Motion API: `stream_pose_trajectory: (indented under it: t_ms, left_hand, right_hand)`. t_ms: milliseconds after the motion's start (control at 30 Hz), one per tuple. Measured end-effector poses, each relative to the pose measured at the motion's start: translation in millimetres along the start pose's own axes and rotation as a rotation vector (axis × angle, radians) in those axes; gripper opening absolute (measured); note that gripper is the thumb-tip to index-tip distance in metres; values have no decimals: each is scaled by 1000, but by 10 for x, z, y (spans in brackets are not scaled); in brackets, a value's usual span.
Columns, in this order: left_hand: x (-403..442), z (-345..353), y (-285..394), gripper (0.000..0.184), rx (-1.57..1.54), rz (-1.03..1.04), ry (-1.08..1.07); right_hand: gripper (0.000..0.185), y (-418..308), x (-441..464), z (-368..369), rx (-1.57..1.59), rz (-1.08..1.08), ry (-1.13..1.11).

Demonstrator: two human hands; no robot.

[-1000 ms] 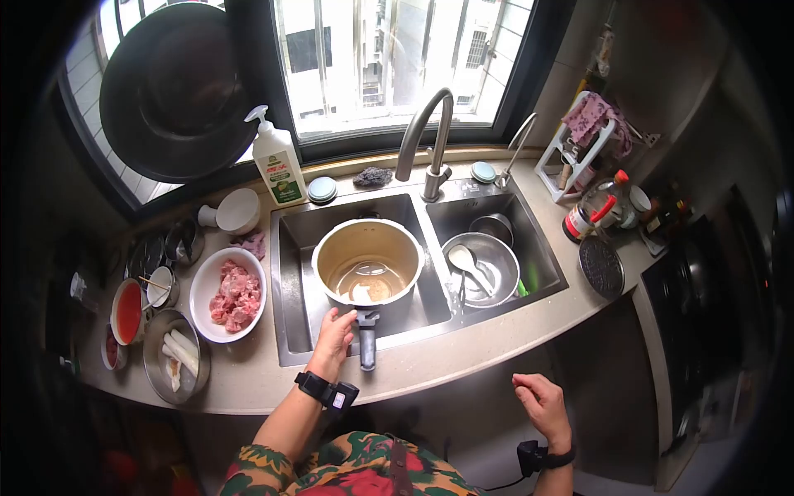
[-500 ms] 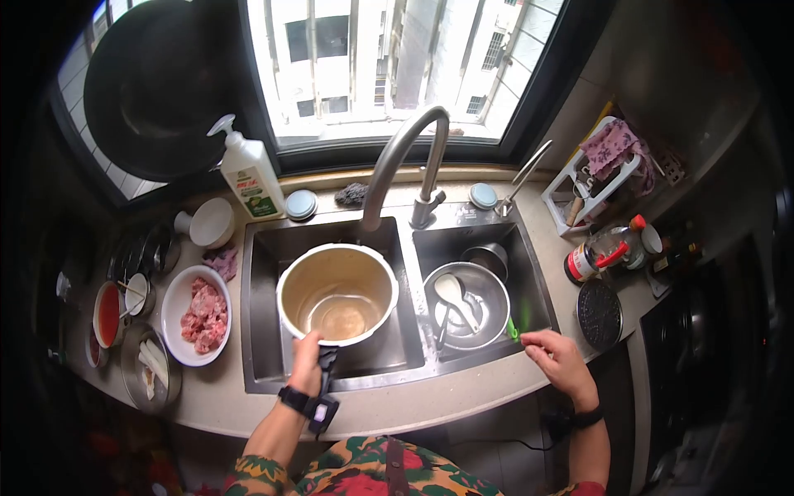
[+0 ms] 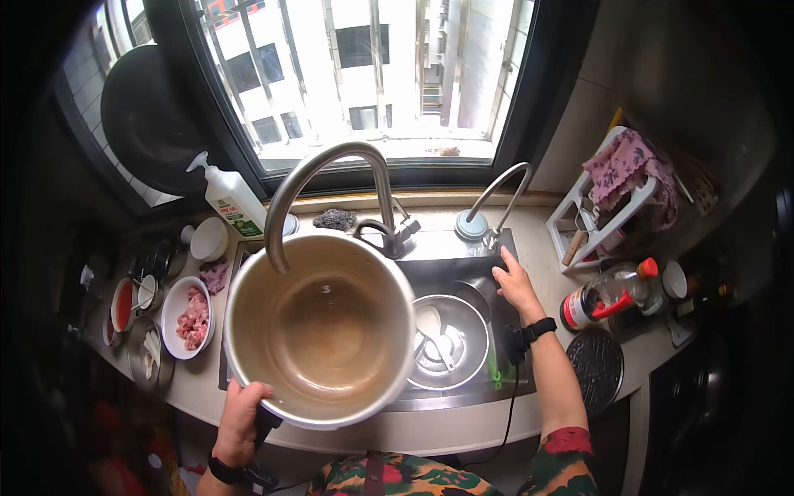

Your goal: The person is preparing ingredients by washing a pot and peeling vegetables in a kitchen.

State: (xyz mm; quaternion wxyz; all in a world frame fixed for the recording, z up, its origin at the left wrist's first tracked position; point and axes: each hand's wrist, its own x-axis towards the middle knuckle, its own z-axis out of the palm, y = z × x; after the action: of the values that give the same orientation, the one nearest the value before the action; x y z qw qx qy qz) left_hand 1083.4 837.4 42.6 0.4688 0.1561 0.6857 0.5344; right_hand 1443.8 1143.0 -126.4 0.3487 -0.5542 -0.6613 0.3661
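Holds the big pot (image 3: 322,331) over the sink (image 3: 463,399) by its dark handle (image 3: 266,423), with left hand (image 3: 240,416) closed around it and thumb near the rim, mouth tipped toward the camera, below the curved faucet (image 3: 347,148). Holds out the right hand (image 3: 515,285) with fingers loosely spread, near the small tap (image 3: 513,167) and beyond the metal bowl (image 3: 469,347) with the white spoon (image 3: 438,343).

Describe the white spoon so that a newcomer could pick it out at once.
Right of the big pot, in the sink, is a round metal basin. The spoon lies inside it and is white, unlike the green item just outside.
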Motion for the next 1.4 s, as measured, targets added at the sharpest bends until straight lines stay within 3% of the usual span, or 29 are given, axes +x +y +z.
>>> stream_pose_trajectory:
  t_ms: [33,67,100,200,333,600,733,833,967,1033,1133,1400]
  left_hand:
    - [-49,76,-34,39,17,-8,16]
    - [-67,202,7,39,47,-31,-62]
    - [-63,354,16,37,63,21,-130]
    - [44,670,-84,39,69,-68,-191]
    - [208,1014,-169,43,60,-124,-239]
    - [381,1332,-164,56,113,-22,-211]
    - [468,1327,-253,57,112,21,-209]
    - [566,1289,-419,58,166,71,-184]
    - [600,1207,-569,70,196,222,-193]
    - [583,1198,-568,77,344,107,-166]
    - [626,1198,-619,74,381,118,-73]
    - [537,1156,-581,79,212,146,-128]
  right_hand:
    - [55,85,81,62,-33,-21,57]
    - [55,-131,92,41,-71,179,-34]
    - [55,-87,147,83,-66,170,-64]
    - [49,194,260,271,-79,-75,141]
    - [41,196,372,142,-128,-115,76]
    - [36,92,505,238,-867,-621,-2]
    - [29,114,579,247,-884,-775,29]
    - [14,253,665,306,-753,-878,84]
    - [11,364,705,399,-837,-820,69]
    - [9,525,759,364,-844,-773,5]
    - [9,376,748,317,-825,-753,-14]
    - [10,370,757,313,-806,-680,-60]
